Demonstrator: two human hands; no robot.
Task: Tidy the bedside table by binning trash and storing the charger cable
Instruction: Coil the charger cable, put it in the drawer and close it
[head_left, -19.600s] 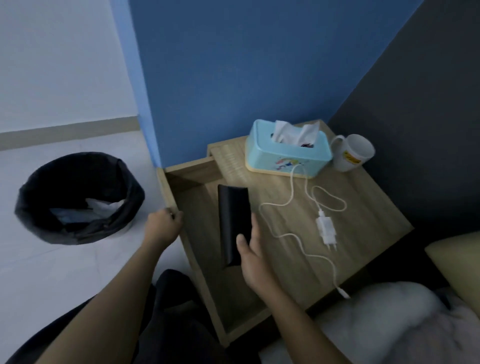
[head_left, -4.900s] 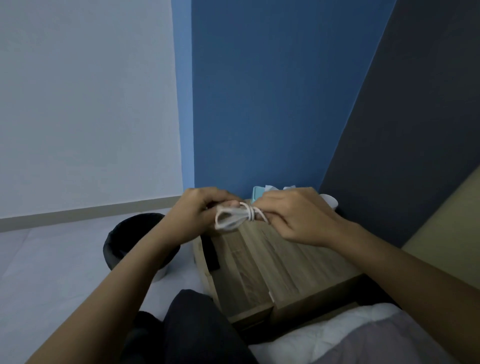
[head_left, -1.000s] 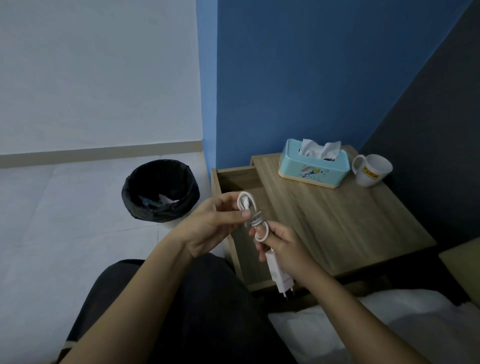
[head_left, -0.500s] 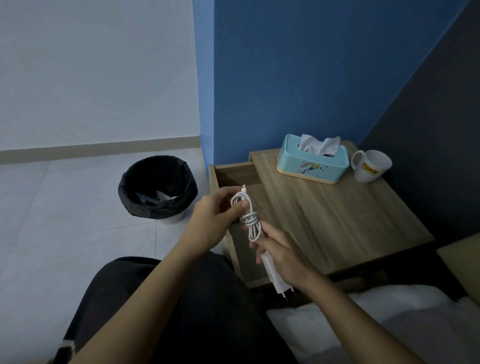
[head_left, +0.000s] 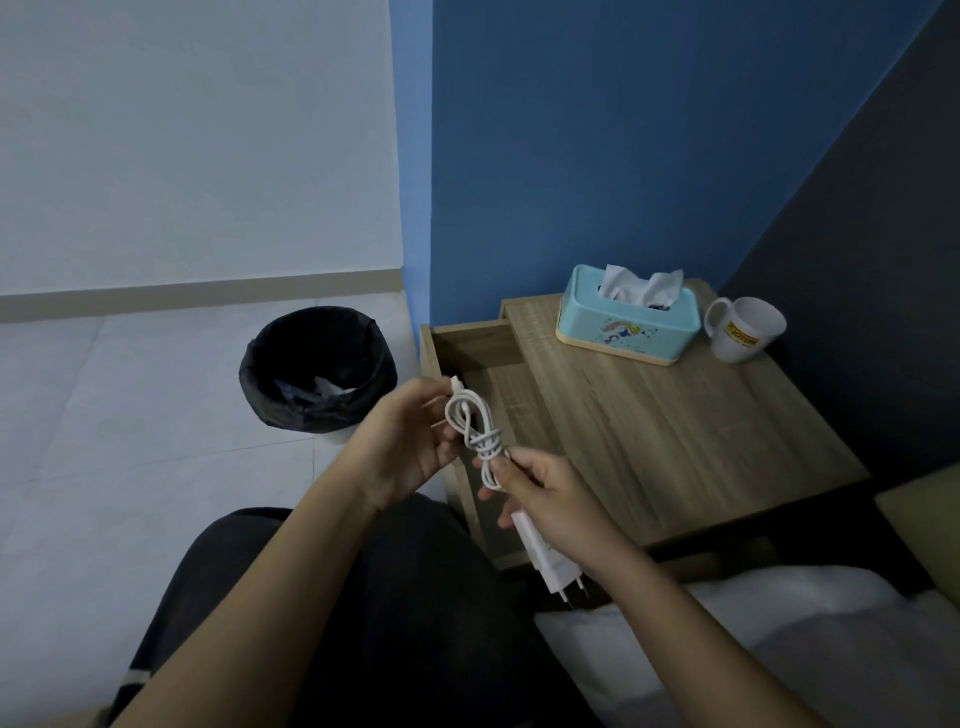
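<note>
The white charger cable (head_left: 475, 426) is coiled into a small knotted bundle, held in the air over the open drawer (head_left: 470, 345) of the wooden bedside table (head_left: 675, 436). My left hand (head_left: 405, 441) pinches the top loop near the plug tip. My right hand (head_left: 545, 493) grips the lower loop, and the white power adapter (head_left: 545, 558) hangs below its palm. On the floor to the left stands a black-lined bin (head_left: 317, 369) with crumpled trash inside.
A light blue tissue box (head_left: 626, 325) and a white mug (head_left: 745, 328) stand at the back of the tabletop. Blue wall lies behind, a dark wall to the right. White bedding (head_left: 727, 623) is at the lower right, my dark trouser leg below.
The knotted cable bundle has stayed between both hands, shifting slightly. My left fingers have opened a little around the top loop. The view tilted slightly.
</note>
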